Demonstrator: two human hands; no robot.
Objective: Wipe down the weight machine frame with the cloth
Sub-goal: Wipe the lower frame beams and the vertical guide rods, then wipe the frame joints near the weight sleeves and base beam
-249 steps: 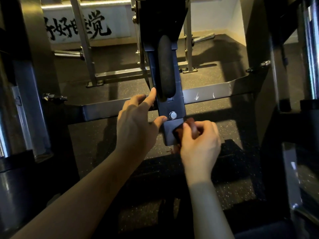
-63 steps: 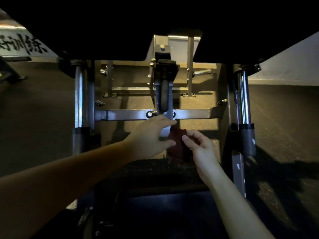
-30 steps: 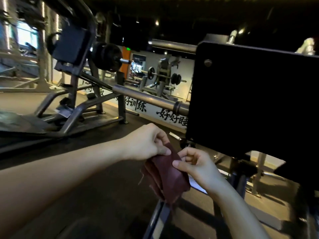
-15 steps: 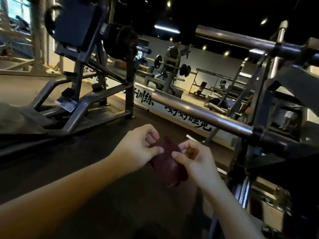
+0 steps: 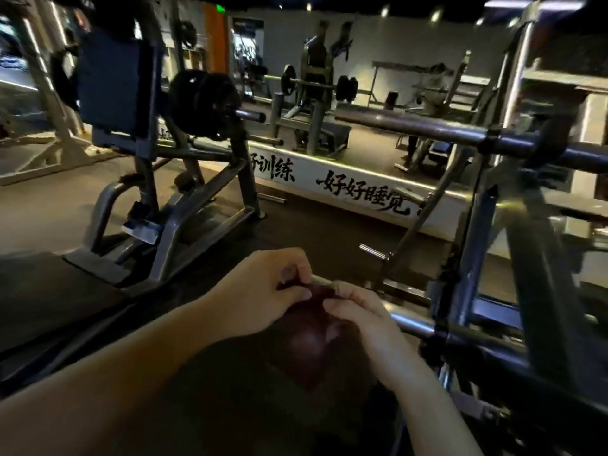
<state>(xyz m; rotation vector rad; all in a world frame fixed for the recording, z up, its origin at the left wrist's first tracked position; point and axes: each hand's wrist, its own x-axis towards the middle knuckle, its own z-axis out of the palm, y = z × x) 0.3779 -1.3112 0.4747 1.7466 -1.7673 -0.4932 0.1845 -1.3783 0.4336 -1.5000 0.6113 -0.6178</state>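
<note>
While the steel frame (image 5: 472, 232) stands at the right, the left hand (image 5: 263, 292) and right hand (image 5: 360, 315) meet low centre, each grip pinching the dark-red cloth (image 5: 306, 345).

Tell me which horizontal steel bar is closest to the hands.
The low chrome bar just beyond the right hand, at cloth level; the thick upper bar and the plate-loaded bar sit higher and farther.

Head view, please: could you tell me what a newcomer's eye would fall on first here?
First, low in the centre, the left hand and the right hand both pinch a dark red cloth that hangs below them. Next comes the thick steel bar crossing the upper right, then the white banner with black characters along the floor behind.
</note>
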